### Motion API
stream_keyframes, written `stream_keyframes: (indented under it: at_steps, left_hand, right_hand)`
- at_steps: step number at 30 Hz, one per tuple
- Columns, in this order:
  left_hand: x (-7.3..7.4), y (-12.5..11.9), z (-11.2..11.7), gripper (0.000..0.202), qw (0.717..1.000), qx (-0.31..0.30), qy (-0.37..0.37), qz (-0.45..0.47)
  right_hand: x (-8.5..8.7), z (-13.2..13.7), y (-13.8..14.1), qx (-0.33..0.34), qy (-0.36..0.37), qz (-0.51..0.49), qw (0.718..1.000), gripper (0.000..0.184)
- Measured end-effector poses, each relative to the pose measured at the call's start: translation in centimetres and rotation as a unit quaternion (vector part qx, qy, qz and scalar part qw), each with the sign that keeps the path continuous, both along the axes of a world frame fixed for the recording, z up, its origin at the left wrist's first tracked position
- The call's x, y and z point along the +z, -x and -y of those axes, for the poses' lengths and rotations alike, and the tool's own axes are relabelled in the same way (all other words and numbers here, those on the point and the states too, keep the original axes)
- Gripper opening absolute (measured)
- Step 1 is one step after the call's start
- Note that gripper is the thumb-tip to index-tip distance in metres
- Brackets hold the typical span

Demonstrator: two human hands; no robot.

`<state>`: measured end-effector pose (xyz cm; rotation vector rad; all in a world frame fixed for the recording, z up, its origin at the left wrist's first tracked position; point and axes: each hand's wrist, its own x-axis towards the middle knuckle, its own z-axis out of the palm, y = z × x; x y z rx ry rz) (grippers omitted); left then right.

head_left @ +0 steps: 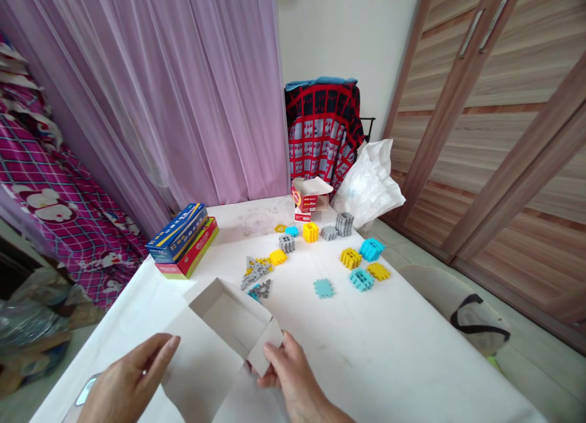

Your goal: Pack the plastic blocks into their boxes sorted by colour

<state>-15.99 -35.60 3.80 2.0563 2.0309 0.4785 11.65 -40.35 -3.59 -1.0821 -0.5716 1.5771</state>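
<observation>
An open cardboard box [235, 325] with a pale grey inside is tilted over the near part of the table, its wide lid flap hanging toward me. My right hand [290, 371] grips the box at its right end, thumb on the small end flap and fingers underneath. To the left of the lid flap is my left hand [132, 377], its fingers loosely stretched and holding nothing. Just beyond the box lie grey and teal triangular pieces [260, 290] and grey and yellow interlocking pieces [256, 269]. A flat teal square piece [324, 288] lies farther right.
Blue and red boxes [183, 243] are stacked at the table's left edge. Stacks of yellow [350, 257], blue [371, 248] and grey pieces [344, 223] stand toward the right. An open red box [306, 202] and a white plastic bag [368, 182] are at the far end.
</observation>
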Motion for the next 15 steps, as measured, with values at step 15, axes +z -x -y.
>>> stream_keyframes:
  at_steps: [15]
  left_hand:
    - [-7.1, -8.5, -7.1, 0.072, 0.973, 0.055, 0.059, 0.218]
  right_hand:
    - [0.0, -4.1, 4.3, -0.083, -0.005, -0.063, 0.994, 0.048]
